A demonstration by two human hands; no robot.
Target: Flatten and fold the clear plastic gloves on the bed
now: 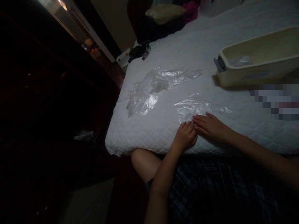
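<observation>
A clear plastic bag [190, 106] lies spread and wrinkled on the white quilted bed cover, close to the bed's near edge. My left hand [186, 135] is at the bag's near edge, its fingers bent and pressed together on the plastic. Against its fingertips, my right hand [210, 127] rests flat with fingers stretched over the lower part of the bag. Farther left lies a crumpled heap of clear plastic bags [151, 87], apart from both hands.
A long cream plastic bin [257, 70] with a grey clip stands on the bed at right, clear plastic inside. A blurred-out patch [280, 102] is below it. At the far edge are a yellowish cushion [165, 14] and a magenta roll [190, 11]. Dark furniture fills the left.
</observation>
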